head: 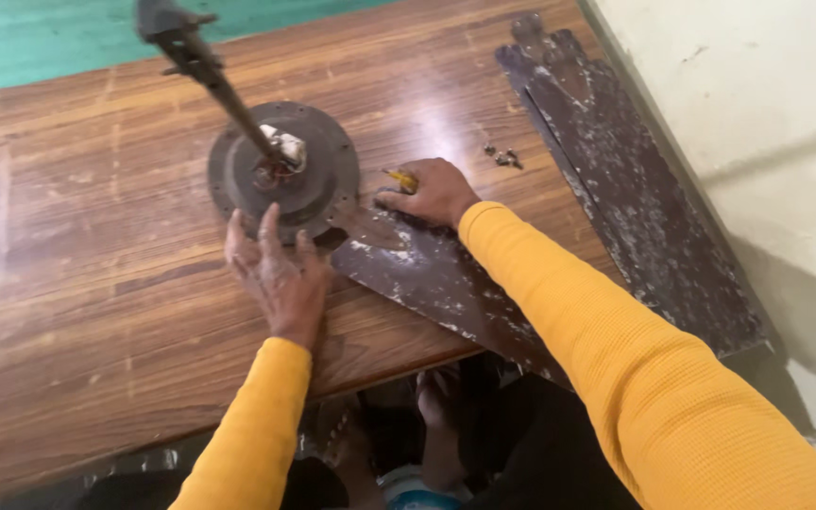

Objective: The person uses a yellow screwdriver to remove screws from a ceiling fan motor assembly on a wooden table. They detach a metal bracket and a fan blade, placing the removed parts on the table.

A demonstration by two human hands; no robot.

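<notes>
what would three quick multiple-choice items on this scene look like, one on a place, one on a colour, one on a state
1. Where does the left hand rest?
A. on the fan motor housing's near rim
B. on the wall
C. on the spare blades

2. What colour are the sleeves?
A. blue
B. yellow-orange
C. white

3. What is the right hand doing?
A. lying empty
B. gripping the rod
C. holding a yellow-handled tool at the fan blade's bracket

Answers: 1 A, fingers touch the rim; 2 B, both arms show it; 3 C, the handle shows at the fingers.

Left tabletop (68,283) lies open — fan motor (285,170), blades (635,189) crowd the right.
</notes>
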